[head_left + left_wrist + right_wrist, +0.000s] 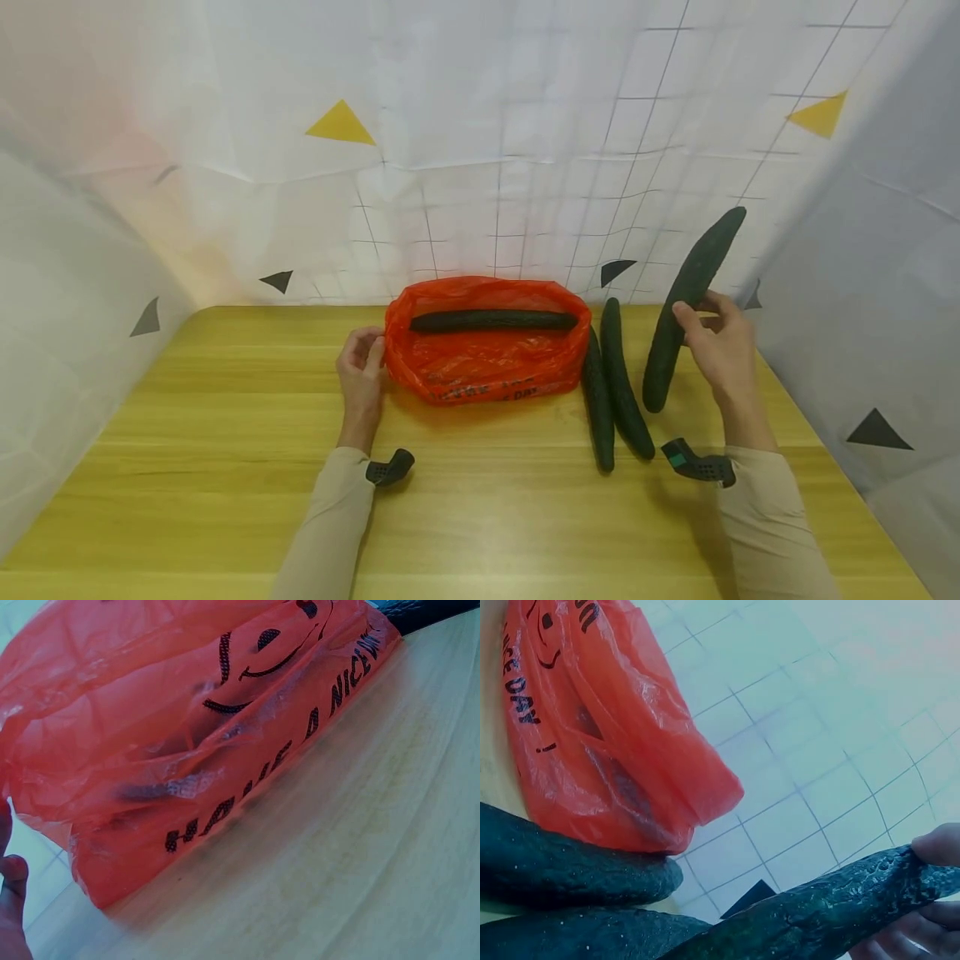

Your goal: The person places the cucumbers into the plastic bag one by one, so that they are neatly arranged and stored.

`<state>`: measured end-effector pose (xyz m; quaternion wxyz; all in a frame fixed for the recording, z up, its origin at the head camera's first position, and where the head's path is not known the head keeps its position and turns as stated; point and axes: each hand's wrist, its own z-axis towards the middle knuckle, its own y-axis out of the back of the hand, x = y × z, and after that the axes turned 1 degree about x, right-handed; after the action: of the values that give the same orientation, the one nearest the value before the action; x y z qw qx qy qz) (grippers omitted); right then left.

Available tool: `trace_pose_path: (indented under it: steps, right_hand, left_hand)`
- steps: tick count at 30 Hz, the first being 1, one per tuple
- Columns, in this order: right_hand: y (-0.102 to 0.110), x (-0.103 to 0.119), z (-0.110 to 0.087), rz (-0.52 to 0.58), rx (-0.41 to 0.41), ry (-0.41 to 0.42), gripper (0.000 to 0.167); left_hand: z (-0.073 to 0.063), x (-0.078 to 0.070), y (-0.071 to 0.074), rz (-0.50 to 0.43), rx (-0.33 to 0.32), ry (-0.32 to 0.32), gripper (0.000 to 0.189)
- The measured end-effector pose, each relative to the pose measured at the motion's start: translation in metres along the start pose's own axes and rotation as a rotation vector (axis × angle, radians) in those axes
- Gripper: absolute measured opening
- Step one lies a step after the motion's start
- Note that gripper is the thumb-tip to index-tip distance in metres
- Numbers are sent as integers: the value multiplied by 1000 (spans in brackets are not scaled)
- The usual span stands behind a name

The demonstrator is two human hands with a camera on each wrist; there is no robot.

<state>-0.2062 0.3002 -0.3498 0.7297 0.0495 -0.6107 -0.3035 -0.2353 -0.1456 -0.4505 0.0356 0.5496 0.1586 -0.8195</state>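
A red plastic bag with black printing stands on the table with its mouth spread wide. One cucumber lies lengthwise inside it. At the bag's left side my left hand holds the edge between thumb and fingers; the left wrist view catches only part of that hand. My right hand grips another cucumber around its middle, raised and tilted, to the right of the bag. Two more cucumbers, one by the bag and one beside it, lie side by side on the table.
The wooden table ends at a white sheet backdrop marked with grid lines and yellow and black triangles. Another sheet wall rises on the right. Both wrists wear dark camera mounts, the left one and the right one.
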Motion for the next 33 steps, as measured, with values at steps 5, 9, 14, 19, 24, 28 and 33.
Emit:
trace_pose_path:
  steps: [5,9,14,19,24,28,33]
  right_hand:
    - [-1,7,0,99,-70,-13,50]
    - [-1,13,-1,261,-122,-29,43]
    - [0,21,-3,467,-150,-19,40]
    - [-2,26,-4,560,-175,35,39]
    - [-4,31,-4,673,-191,126,39]
    - [-5,37,-4,765,-205,204,41]
    - [-11,46,-6,859,-215,240,42]
  left_hand:
    - [0,-1,0,-1,3,7,26]
    - [0,-1,-1,7,-8,6,27]
    - [-1,-2,-3,1,-12,-7,29]
    - [0,-5,-2,-3,0,0,27]
    - [0,-9,-4,-14,14,-10,26]
    - [1,-8,-6,-21,12,-8,26]
    - [1,-2,-2,5,-4,-3,26]
